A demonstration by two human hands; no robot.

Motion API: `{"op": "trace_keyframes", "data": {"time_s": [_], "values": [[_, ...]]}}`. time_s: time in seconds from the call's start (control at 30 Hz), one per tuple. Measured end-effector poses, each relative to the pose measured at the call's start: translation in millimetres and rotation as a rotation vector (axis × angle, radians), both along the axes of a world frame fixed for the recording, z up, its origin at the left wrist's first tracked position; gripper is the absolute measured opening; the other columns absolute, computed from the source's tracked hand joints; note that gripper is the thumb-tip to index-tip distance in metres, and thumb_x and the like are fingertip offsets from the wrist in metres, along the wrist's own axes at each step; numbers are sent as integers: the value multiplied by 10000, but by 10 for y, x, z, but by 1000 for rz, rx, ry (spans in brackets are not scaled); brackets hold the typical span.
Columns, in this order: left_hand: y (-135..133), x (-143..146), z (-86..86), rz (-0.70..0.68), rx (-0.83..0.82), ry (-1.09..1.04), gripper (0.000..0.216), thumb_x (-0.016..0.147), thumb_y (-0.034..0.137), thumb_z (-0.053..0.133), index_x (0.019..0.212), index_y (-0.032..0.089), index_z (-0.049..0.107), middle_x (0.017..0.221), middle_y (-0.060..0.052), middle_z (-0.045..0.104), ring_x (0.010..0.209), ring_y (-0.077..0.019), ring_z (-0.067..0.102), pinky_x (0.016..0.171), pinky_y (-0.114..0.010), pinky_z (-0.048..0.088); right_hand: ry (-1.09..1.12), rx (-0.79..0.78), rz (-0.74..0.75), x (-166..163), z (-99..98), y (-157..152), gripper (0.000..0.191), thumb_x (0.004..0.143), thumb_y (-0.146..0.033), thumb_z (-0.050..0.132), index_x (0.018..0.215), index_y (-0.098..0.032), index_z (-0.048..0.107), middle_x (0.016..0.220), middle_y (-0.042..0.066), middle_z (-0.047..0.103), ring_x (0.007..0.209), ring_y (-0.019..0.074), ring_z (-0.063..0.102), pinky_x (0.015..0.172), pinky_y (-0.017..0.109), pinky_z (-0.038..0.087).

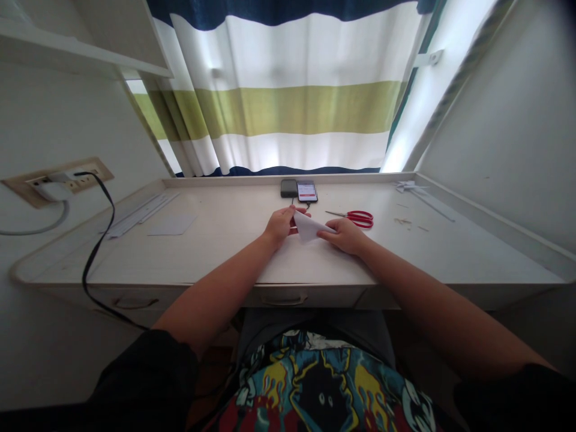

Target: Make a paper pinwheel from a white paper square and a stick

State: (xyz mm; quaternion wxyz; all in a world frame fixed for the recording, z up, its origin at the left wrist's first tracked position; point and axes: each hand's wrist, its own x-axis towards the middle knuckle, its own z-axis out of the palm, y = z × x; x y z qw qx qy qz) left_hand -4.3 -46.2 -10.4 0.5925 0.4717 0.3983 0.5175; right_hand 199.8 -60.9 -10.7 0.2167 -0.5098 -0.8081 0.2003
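A folded piece of white paper (306,227), roughly triangular, is held between my two hands just above the desk. My left hand (281,224) pinches its upper left corner. My right hand (344,235) grips the right corner, thumb on top. Just beyond my right hand lie scissors (359,218) with red handles, their blades pointing left. Farther back, a phone (307,192) with a lit screen lies beside a dark grey box-like device (288,188), with short cables near them.
On the desk (225,252), a flat paper sheet (173,224) and long paper strips (144,213) lie at left. White paper pieces (407,186) and small scraps (404,222) lie at right. A black cable (95,246) hangs from the wall socket (58,180) past the desk's left side.
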Motion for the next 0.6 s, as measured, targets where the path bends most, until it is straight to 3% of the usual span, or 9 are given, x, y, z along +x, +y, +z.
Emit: {"op": "trace_keyframes", "data": {"time_s": [0.17, 0.6], "values": [[12, 12, -12, -4, -3, -19, 367, 901, 441, 494, 995, 125, 654, 1038, -154, 707, 893, -238, 670, 780, -405, 543, 35, 8, 7, -3, 19, -21, 373, 844, -490, 573, 733, -136, 623, 592, -27, 546, 520, 99, 472, 512, 240, 347], [41, 9, -55, -15, 30, -13, 339, 936, 361, 420, 1007, 122, 649, 1050, -155, 705, 886, -227, 664, 751, -383, 548, 7, -17, 8, 2, 28, -33, 340, 889, -438, 556, 731, -138, 586, 612, -43, 524, 523, 89, 478, 525, 234, 401]]}}
